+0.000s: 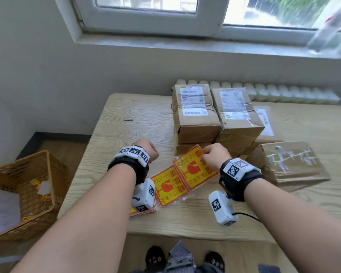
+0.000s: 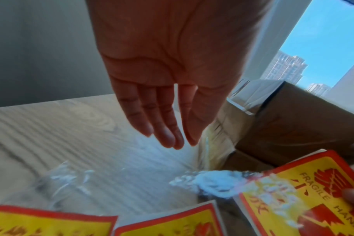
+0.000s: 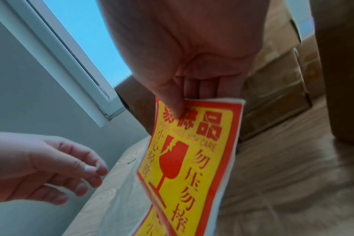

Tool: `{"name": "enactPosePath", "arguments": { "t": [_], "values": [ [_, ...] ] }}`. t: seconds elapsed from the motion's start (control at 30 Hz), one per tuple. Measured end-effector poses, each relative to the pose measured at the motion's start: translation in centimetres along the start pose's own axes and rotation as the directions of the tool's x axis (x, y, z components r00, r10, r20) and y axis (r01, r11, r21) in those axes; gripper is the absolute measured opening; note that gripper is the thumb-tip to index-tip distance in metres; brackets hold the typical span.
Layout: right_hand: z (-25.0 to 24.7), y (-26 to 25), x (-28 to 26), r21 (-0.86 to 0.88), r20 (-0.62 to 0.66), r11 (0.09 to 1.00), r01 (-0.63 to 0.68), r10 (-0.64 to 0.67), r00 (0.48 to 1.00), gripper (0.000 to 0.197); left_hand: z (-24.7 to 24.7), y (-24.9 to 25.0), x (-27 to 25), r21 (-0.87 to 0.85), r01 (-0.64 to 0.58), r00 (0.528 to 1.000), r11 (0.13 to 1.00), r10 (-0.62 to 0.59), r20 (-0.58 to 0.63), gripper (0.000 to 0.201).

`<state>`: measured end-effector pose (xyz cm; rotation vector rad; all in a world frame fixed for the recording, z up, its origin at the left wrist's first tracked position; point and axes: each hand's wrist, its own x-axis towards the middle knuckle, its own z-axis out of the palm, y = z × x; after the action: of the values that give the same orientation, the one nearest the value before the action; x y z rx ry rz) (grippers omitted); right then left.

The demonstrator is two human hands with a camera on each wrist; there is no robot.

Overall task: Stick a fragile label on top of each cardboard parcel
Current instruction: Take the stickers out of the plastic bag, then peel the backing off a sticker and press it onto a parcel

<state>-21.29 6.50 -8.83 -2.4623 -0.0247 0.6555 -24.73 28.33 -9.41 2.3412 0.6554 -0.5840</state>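
Note:
My right hand [image 1: 215, 155] pinches the far edge of a yellow-and-red fragile label [image 1: 193, 170], thumb [image 3: 173, 102] on its printed face, and lifts it off the pack. More fragile labels [image 1: 168, 187] lie in clear wrap on the table below. My left hand [image 1: 149, 149] hovers empty beside them, fingers [image 2: 164, 127] straight and relaxed above the wood. Stacked cardboard parcels [image 1: 195, 113] stand just behind the hands, with another taped parcel [image 1: 291, 164] to the right. In the right wrist view the label [image 3: 190, 156] hangs below my hand [image 3: 184, 95].
The wooden table [image 1: 138, 119] has a small dark screw [image 1: 128, 120] on its left part. An orange plastic basket [image 1: 22, 192] with paper scraps sits on the floor at the left. Wall, window sill and radiator [image 1: 283, 93] lie behind the parcels.

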Motion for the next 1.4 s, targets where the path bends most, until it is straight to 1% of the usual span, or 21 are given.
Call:
{"name": "enactPosePath", "arguments": {
  "t": [0.07,0.13,0.23,0.3,0.37,0.5,0.67,0.7,0.73,0.77,0.8,0.83,0.87,0.9,0.97,1.0,1.1,1.17,1.23,1.3,1.4],
  "values": [
    [-1.7,-0.4,-0.8,-0.034,-0.028,0.999,0.023,-0.024,0.999,0.025,-0.6,2.0,-1.0,-0.030,-0.068,0.995,0.997,0.070,0.072,0.011],
    [-3.7,-0.9,-1.6,-0.059,-0.066,0.997,0.046,-0.050,0.997,0.025,-1.2,3.8,-2.2,-0.052,-0.127,0.979,0.991,0.133,0.152,0.006],
    [-6.7,-1.9,-2.6,-0.051,-0.122,0.993,0.102,-0.108,0.987,0.026,-2.1,5.8,-3.7,-0.088,-0.180,0.955,0.980,0.196,0.222,0.018],
    [-8.1,-2.5,-2.9,-0.042,-0.140,0.990,0.131,-0.136,0.981,0.024,-2.6,6.8,-4.7,-0.132,-0.208,0.947,0.969,0.233,0.221,0.020],
    [-8.9,-2.8,-3.3,-0.032,-0.154,0.988,0.149,-0.152,0.976,0.024,-3.0,7.6,-5.4,-0.184,-0.219,0.950,0.958,0.252,0.186,0.019],
    [-9.4,-2.7,-3.7,-0.017,-0.147,0.985,0.172,-0.173,0.974,0.030,-3.1,8.4,-6.1,-0.261,-0.211,0.955,0.942,0.255,0.149,0.006],
    [-9.5,-2.3,-3.8,-0.013,-0.137,0.984,0.180,-0.181,0.974,0.025,-2.7,8.2,-6.1,-0.329,-0.194,0.954,0.924,0.256,0.155,0.010],
    [-9.4,-2.2,-3.7,-0.008,-0.155,0.981,0.192,-0.191,0.969,0.025,-2.7,8.2,-6.1,-0.351,-0.187,0.952,0.918,0.257,0.165,0.010],
    [-9.3,-2.0,-3.6,-0.005,-0.211,0.974,0.225,-0.221,0.952,0.029,-2.7,8.3,-6.1,-0.377,-0.177,0.949,0.909,0.259,0.179,0.009],
    [-9.3,-1.9,-3.6,-0.009,-0.304,0.960,0.279,-0.269,0.914,0.032,-2.7,8.4,-6.1,-0.405,-0.167,0.945,0.899,0.264,0.194,0.008],
    [-9.4,-2.0,-3.7,-0.017,-0.407,0.938,0.347,-0.324,0.854,0.031,-2.8,8.5,-6.1,-0.436,-0.159,0.941,0.886,0.270,0.206,0.011],
    [-9.5,-2.2,-3.8,-0.010,-0.469,0.909,0.417,-0.373,0.801,0.024,-2.9,8.6,-6.1,-0.470,-0.152,0.936,0.869,0.279,0.213,0.015],
    [-9.5,-2.4,-4.0,0.021,-0.453,0.880,0.474,-0.414,0.789,0.017,-3.0,8.7,-6.2,-0.505,-0.145,0.933,0.851,0.288,0.217,0.017],
    [-9.4,-2.6,-4.2,0.076,-0.366,0.855,0.512,-0.454,0.812,0.018,-3.2,8.8,-6.3,-0.536,-0.139,0.928,0.833,0.298,0.222,0.019],
    [-8.8,-3.2,-4.7,0.192,-0.128,0.846,0.497,-0.480,0.868,0.028,-3.4,9.1,-6.5,-0.586,-0.127,0.920,0.800,0.316,0.232,0.018],
    [-8.4,-3.3,-4.8,0.220,-0.069,0.845,0.487,-0.484,0.872,0.027,-3.5,9.3,-6.5,-0.601,-0.126,0.916,0.789,0.325,0.234,0.016],
    [-8.1,-3.3,-4.4,0.315,-0.064,0.833,0.454,-0.459,0.886,0.015,-3.6,9.5,-6.6,-0.616,-0.133,0.911,0.776,0.340,0.232,0.014],
    [-8.2,-3.2,-4.3,0.422,-0.028,0.813,0.402,-0.431,0.902,0.014,-3.5,9.4,-6.6,-0.621,-0.128,0.914,0.773,0.335,0.229,0.014],
    [-8.4,-3.1,-4.2,0.484,0.012,0.801,0.352,-0.409,0.913,0.014,-3.4,9.2,-6.6,-0.622,-0.128,0.917,0.772,0.331,0.222,0.016],
    [-8.3,-3.3,-4.1,0.488,0.017,0.809,0.327,-0.383,0.924,0.012,-3.3,9.1,-6.7,-0.626,-0.134,0.922,0.769,0.328,0.205,0.014],
    [-7.7,-3.5,-3.5,0.482,-0.019,0.816,0.318,-0.353,0.935,0.005,-3.4,9.0,-6.8,-0.650,-0.126,0.926,0.749,0.325,0.195,0.011]
  ]
}}
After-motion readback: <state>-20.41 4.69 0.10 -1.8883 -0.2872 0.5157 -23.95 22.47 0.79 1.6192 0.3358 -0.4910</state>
